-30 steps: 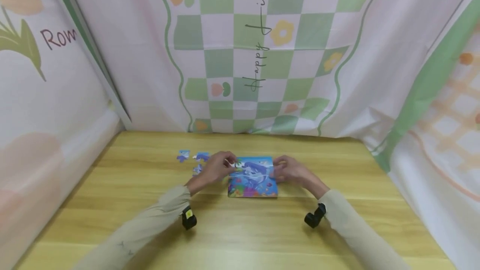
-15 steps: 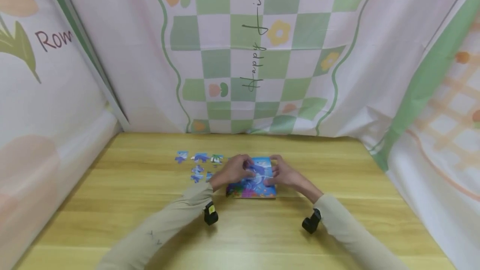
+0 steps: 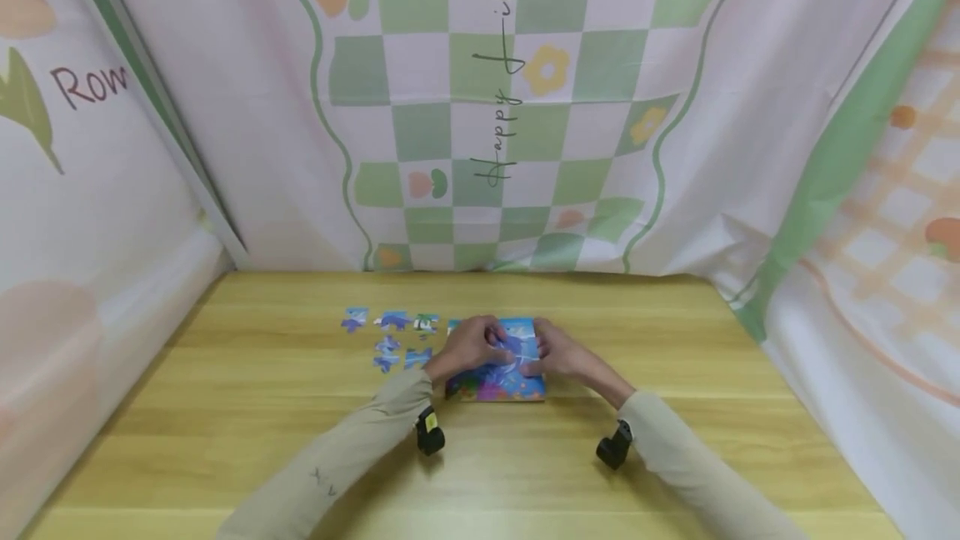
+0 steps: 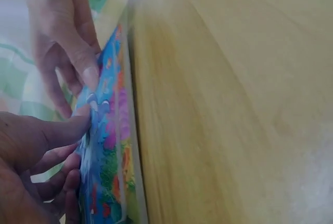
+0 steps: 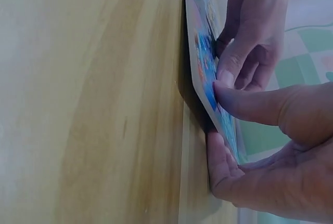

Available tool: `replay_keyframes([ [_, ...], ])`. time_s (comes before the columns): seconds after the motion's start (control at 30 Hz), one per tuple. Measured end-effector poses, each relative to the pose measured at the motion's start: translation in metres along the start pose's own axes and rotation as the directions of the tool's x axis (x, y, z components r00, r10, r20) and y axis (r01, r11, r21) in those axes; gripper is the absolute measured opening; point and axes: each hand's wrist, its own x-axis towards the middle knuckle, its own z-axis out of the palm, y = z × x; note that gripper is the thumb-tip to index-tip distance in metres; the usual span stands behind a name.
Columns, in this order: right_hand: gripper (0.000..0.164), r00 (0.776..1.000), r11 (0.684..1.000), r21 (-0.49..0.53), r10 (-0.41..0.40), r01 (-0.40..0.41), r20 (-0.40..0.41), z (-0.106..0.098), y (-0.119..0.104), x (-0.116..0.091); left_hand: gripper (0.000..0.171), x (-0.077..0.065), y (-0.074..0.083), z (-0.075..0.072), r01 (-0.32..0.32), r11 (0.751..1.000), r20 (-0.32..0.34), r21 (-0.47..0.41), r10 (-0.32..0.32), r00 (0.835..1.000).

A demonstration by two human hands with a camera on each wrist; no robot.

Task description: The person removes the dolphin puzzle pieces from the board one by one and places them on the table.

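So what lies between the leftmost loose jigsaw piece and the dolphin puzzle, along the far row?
In the head view, a blue-purple jigsaw piece and then a partly green jigsaw piece.

Back curtain [image 3: 480, 107] says "Happy Life", running sideways, bottom to top. Left curtain [image 3: 97, 165] reads "Ro", then an unclear letter, w or m.
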Motion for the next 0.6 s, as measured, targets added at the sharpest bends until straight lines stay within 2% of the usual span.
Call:
replay_keyframes([
  [0.1, 0.073, 0.999, 0.999, -0.006, -0.043, 0.043, 0.023, 0.001, 0.001, 0.002, 0.03, -0.001, -0.001, -0.001, -0.001, 1.0, 0.017, 0.006, 0.001, 1.0],
  [0.17, 0.075, 0.999, 1.0, -0.012, -0.027, 0.028, 0.023, 0.002, 0.001, 0.004, 0.03, -0.001, -0.003, -0.001, 0.005, 1.0, 0.033, -0.011, -0.004, 0.999],
  [0.27, 0.078, 1.0, 0.999, -0.036, -0.009, 0.009, 0.027, 0.002, -0.001, 0.003, 0.029, -0.001, -0.006, -0.001, 0.006, 0.996, 0.058, -0.089, -0.001, 0.998],
  [0.43, 0.085, 0.999, 0.995, -0.095, -0.017, 0.019, 0.029, -0.001, 0.001, 0.002, 0.025, -0.001, -0.01, -0.002, -0.018, 0.965, 0.077, -0.263, 0.04, 0.996],
  [0.6, 0.087, 0.999, 0.996, -0.087, -0.003, 0.006, 0.044, -0.003, 0.001, 0.003, 0.023, 0.001, -0.014, 0.0, -0.054, 0.945, 0.045, -0.324, 0.072, 0.996],
])
